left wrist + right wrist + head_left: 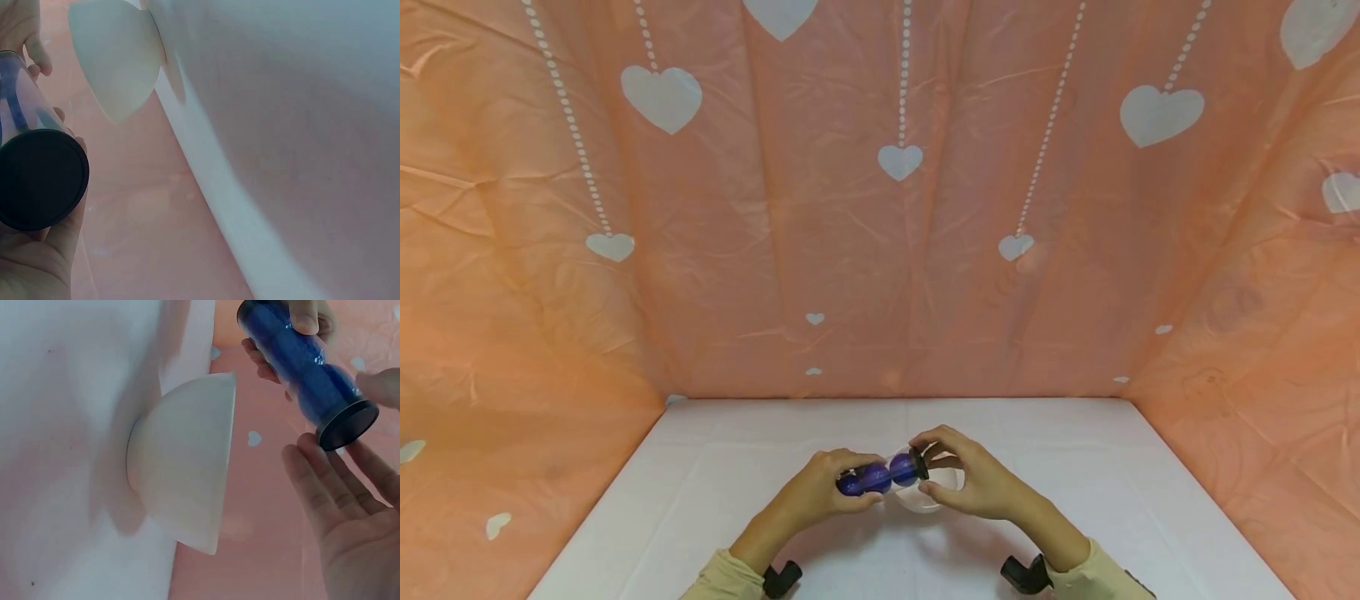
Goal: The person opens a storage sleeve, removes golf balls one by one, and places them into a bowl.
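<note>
A clear tube point(874, 478) with rounded blue shapes inside and black end caps is held tilted above the white table. My left hand point(838, 486) grips it at its left end, thumb below and fingers over the top. In the left wrist view a flat black cap point(44, 179) faces the camera beside that palm. My right hand point(973, 479) is around the other black cap point(347, 425), its fingers extended and spread, the fingertips right at the rim. Beneath the tube stands a white bowl point(181, 462), partly hidden by the tube and hands in the head view.
The white-covered table point(737, 433) is enclosed at the back and sides by an orange sheet point(850, 250) with white hearts. Black wrist mounts point(1026, 575) sit at both sleeves, near the table surface.
</note>
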Demonstrator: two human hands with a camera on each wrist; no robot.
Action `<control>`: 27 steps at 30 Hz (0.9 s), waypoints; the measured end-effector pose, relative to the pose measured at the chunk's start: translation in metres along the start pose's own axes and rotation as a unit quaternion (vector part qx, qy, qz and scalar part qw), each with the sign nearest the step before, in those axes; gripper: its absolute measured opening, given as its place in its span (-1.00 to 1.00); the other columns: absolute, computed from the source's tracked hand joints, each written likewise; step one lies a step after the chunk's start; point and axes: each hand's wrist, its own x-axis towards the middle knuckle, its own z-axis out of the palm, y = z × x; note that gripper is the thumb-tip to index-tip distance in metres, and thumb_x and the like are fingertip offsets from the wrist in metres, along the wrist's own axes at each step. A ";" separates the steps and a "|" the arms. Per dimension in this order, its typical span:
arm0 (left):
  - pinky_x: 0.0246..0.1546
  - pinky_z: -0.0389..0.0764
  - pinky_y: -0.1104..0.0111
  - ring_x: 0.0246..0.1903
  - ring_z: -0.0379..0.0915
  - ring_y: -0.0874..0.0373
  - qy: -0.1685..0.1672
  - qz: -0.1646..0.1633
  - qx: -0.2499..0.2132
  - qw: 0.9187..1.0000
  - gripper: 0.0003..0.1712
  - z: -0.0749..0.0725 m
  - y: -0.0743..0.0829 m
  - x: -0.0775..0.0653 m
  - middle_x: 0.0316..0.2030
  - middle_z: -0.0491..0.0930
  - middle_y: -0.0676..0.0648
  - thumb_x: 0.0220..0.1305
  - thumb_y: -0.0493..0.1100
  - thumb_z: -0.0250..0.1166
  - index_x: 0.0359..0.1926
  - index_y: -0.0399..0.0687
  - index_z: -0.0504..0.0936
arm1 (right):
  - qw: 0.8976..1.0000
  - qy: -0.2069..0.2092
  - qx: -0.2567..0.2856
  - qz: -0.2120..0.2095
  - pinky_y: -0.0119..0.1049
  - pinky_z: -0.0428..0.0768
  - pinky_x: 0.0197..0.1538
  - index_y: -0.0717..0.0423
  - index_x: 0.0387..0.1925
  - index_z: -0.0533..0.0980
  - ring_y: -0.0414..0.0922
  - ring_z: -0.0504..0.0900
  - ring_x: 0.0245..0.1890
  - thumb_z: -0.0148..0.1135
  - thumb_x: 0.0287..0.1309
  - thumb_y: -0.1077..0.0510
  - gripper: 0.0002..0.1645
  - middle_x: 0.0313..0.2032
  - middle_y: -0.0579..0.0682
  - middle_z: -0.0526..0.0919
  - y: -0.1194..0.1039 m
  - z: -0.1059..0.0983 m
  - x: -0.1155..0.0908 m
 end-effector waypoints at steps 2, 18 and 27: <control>-0.23 0.63 0.42 -0.21 0.57 0.29 -0.003 -0.001 -0.002 1.000 -0.46 0.000 0.000 -0.001 -0.09 0.72 0.03 0.18 0.17 0.45 0.16 0.13 0.67 | 1.000 -0.001 0.025 0.016 -0.06 0.68 0.03 0.33 0.15 0.40 0.05 0.65 -0.06 0.42 0.10 0.40 -0.41 0.04 0.22 0.56 0.003 0.000 -0.001; -0.24 0.62 0.45 -0.24 0.54 0.35 -0.014 0.010 -0.013 1.000 -0.48 0.001 -0.001 -0.002 -0.15 0.71 0.07 0.18 0.14 0.46 0.14 0.14 0.67 | 0.987 -0.018 0.135 0.086 -0.19 0.72 -0.12 0.19 0.03 0.41 -0.11 0.60 -0.14 0.49 0.07 0.29 -0.46 -0.09 0.17 0.50 0.015 -0.003 -0.001; -0.23 0.63 0.48 -0.23 0.55 0.36 -0.018 0.031 -0.029 0.999 -0.49 0.004 -0.001 -0.001 -0.17 0.70 0.10 0.17 0.08 0.48 0.14 0.12 0.67 | 0.981 -0.046 0.168 0.090 -0.27 0.62 -0.19 0.19 -0.04 0.32 -0.14 0.46 -0.25 0.46 0.05 0.33 -0.47 -0.22 0.18 0.40 0.018 -0.003 -0.001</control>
